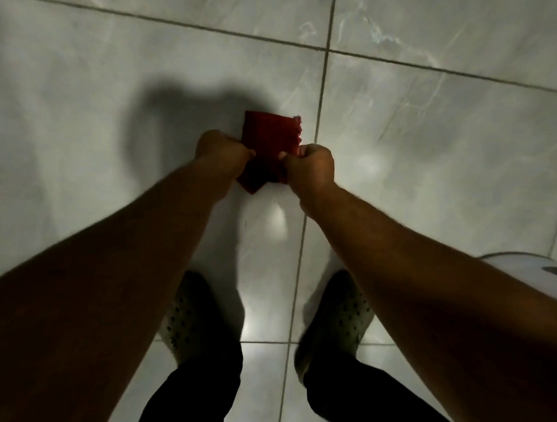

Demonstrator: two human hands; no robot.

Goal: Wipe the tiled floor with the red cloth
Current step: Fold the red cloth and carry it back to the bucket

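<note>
Red cloth [268, 141] is bunching between my left hand [220, 149] and right hand [310, 167], both gripping its edges. Folded small, I am risking missing floor [426, 126] patches.

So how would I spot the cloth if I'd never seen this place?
Start from the pale grey tiled floor and follow both bare arms forward. The red cloth is pinched between the left hand and right hand, the only strongly coloured thing here.
</note>
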